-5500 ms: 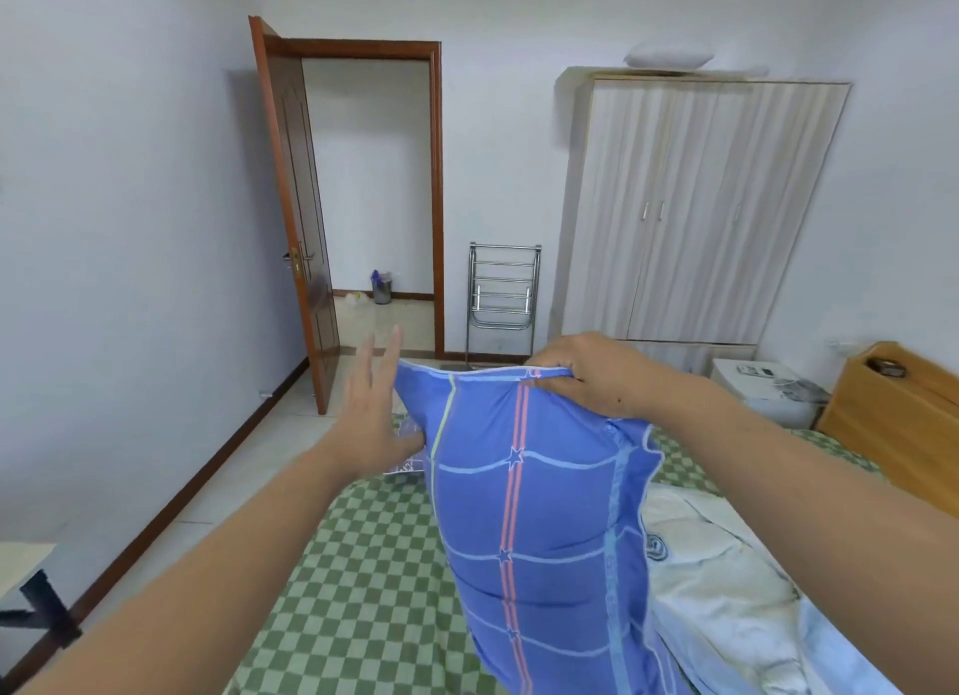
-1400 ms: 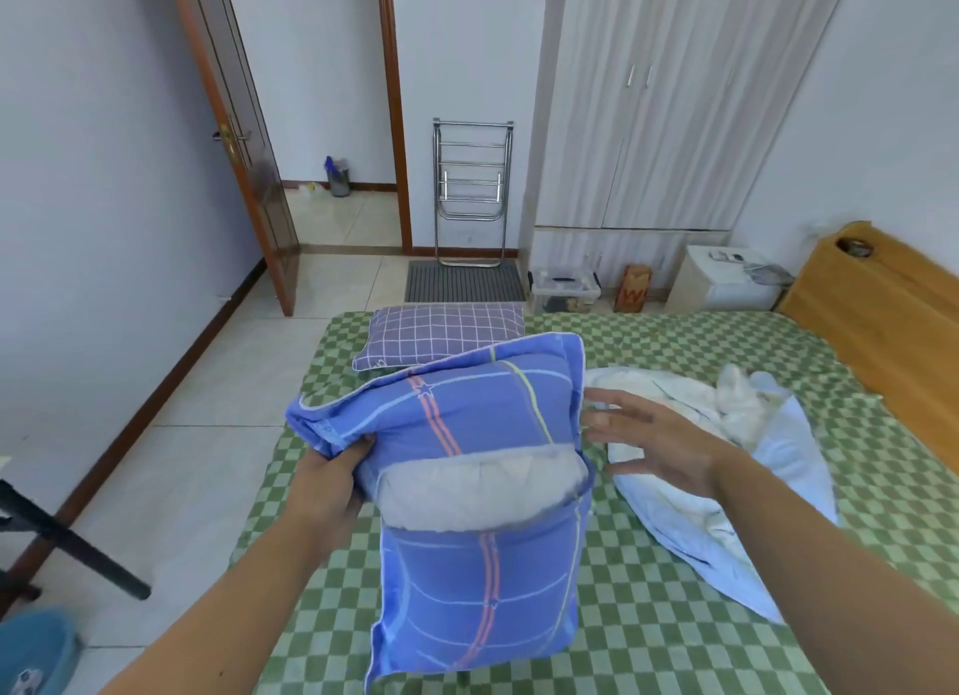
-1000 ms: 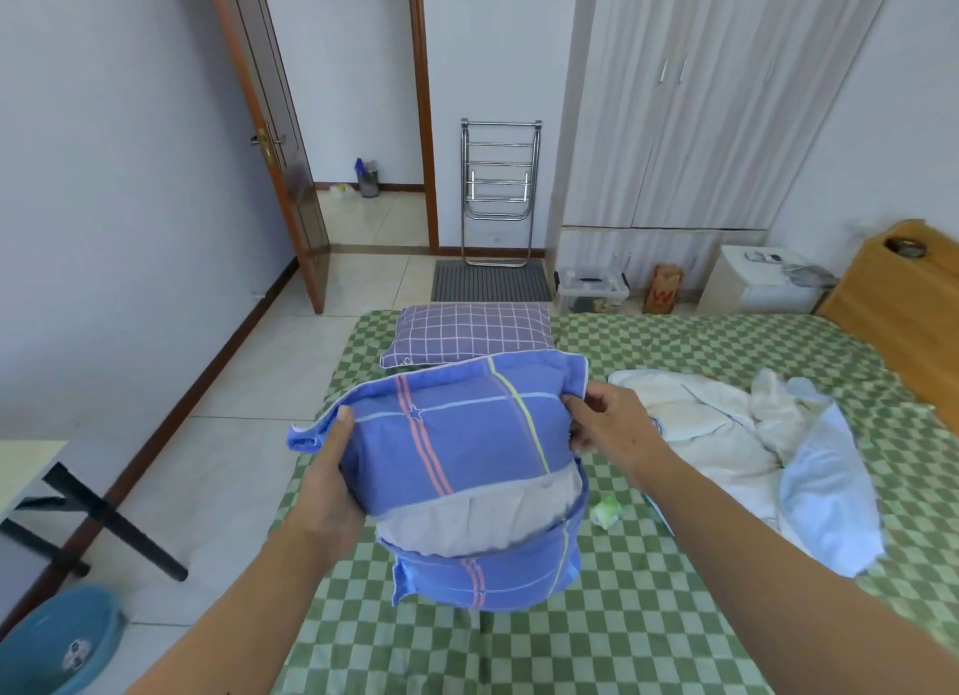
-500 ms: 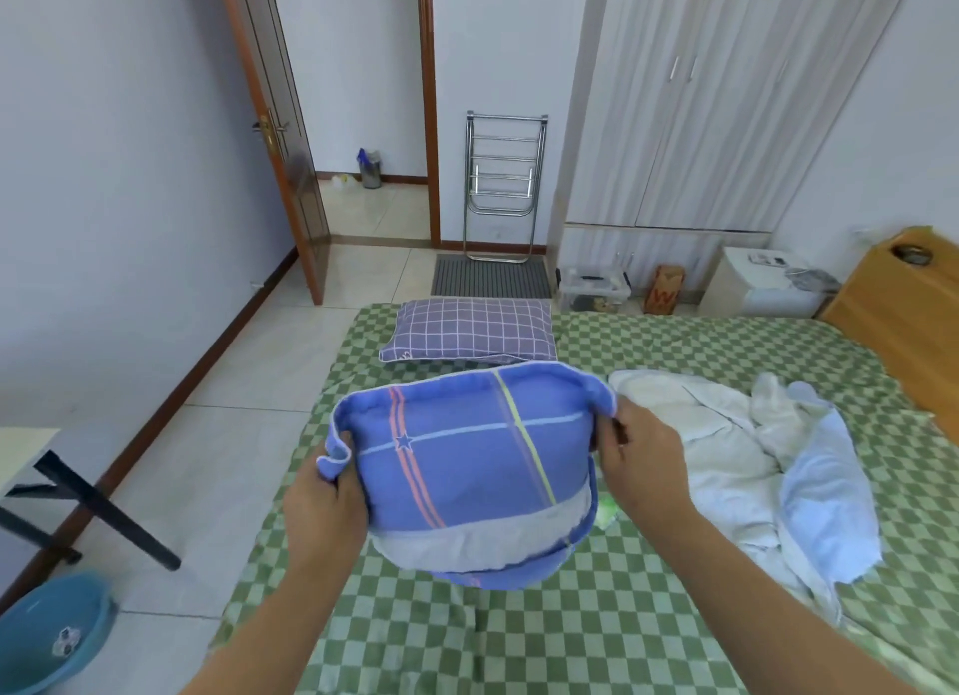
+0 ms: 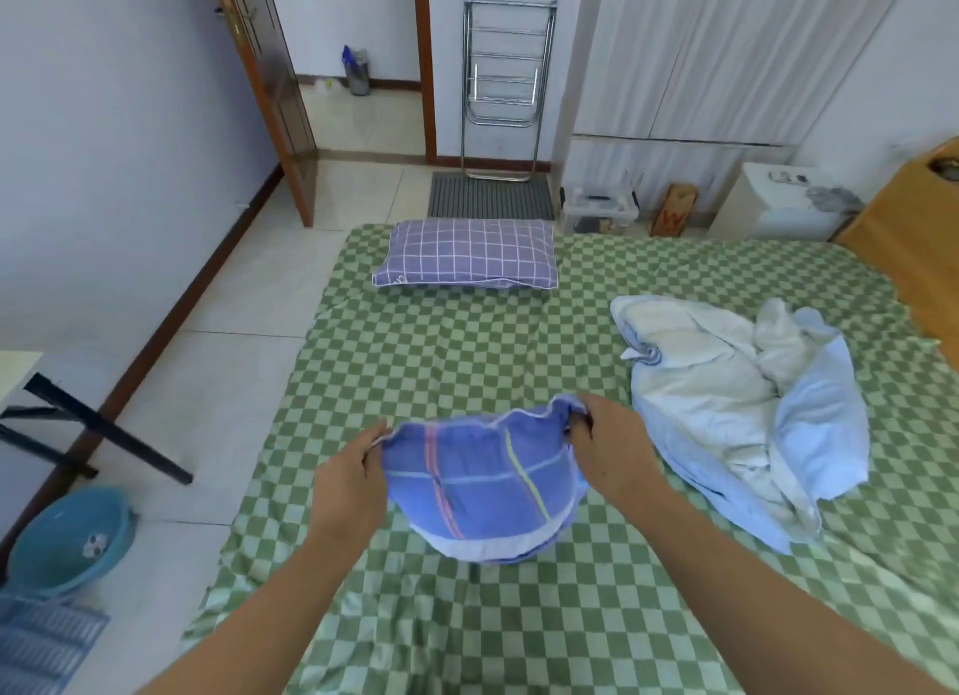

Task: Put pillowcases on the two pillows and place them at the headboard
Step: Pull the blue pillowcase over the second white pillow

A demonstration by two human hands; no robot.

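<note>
You held the blue pillow [image 5: 480, 492] just above the near part of the bed [image 5: 415, 373], each hand pinched shut on an upper corner of its striped case [image 5: 467, 450]. Your left hand [image 5: 347, 481] gripped the left corner, fingers curled over the hem; your right hand [image 5: 607, 461] gripped the right corner the same way. That two-corner hold looked meant to let the pillow's own weight settle it into the case, and a pale band along the bottom edge suggested the filling or an inner flap was not fully tucked in.

To the right, a crumpled heap of white and pale-blue bedding [image 5: 737, 414] lay on the green checked sheet, well apart from your hands. Whether it was a second case or a quilt could not be told.

Farther off, near the bed's far left edge, the purple pillow [image 5: 467, 253] lay flat in its grid-patterned case, apparently dressed and waiting. The wooden headboard [image 5: 913, 227] stood at the far right, so neither pillow had reached its place yet.

On the floor at near left, a blue basin [image 5: 72, 539] held a small pale object, too small to identify. Beyond the bed, a clear plastic box [image 5: 597, 212] sat by the wardrobe [image 5: 700, 56], its contents indistinct, and a bin [image 5: 357, 74] past the open door [image 5: 264, 72] held something blue.
</note>
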